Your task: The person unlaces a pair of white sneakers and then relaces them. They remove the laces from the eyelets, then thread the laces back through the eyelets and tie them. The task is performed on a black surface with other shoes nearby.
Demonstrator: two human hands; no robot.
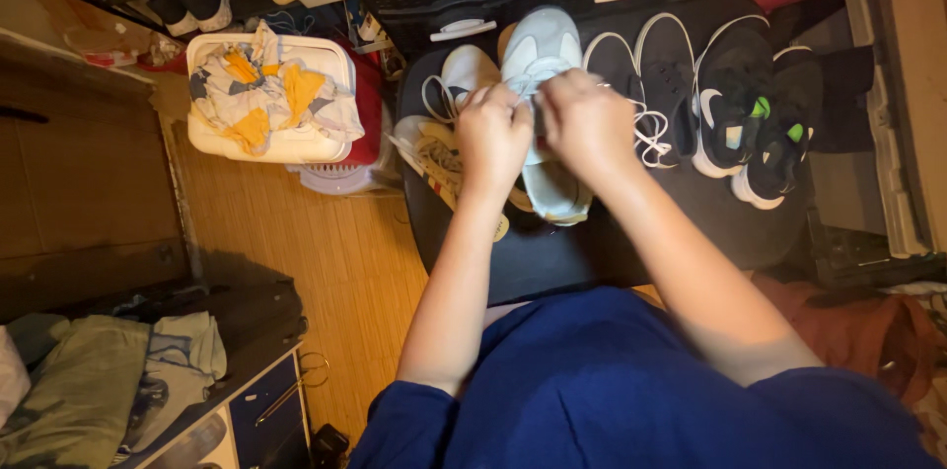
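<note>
Item, far left: folded clothes point(109, 380) heaped on a low cabinet point(261, 400), bamboo matting beyond.

Item, upper left: white basket point(212, 139) holding grey-and-yellow cloth point(266, 94).

Item, centre: round dark table point(552, 252) bearing a row of shoes. A cream sneaker point(466, 74) and a loose tan-trimmed shoe point(434, 158) sit at its left edge.

Item, left hand point(491, 139): fingers curled closed, pinching what appears to be a white lace, though the knuckles hide the grip itself.

Item, pale blue sneaker point(543, 50): upright, toe pointing away, directly under both hands; its heel end shows below the wrists.

Item, right hand point(589, 124): fingers likewise closed over the lace area, touching the left hand at the shoe's mid-section.

Step in hand, by judgement: lacing or tying at the sneaker's throat. The next move likely calls for steady tension on both lace ends, drawn evenly apart.

Item, right: black sneakers with white laces point(651, 84), then black pair with green accents point(750, 109).
</note>
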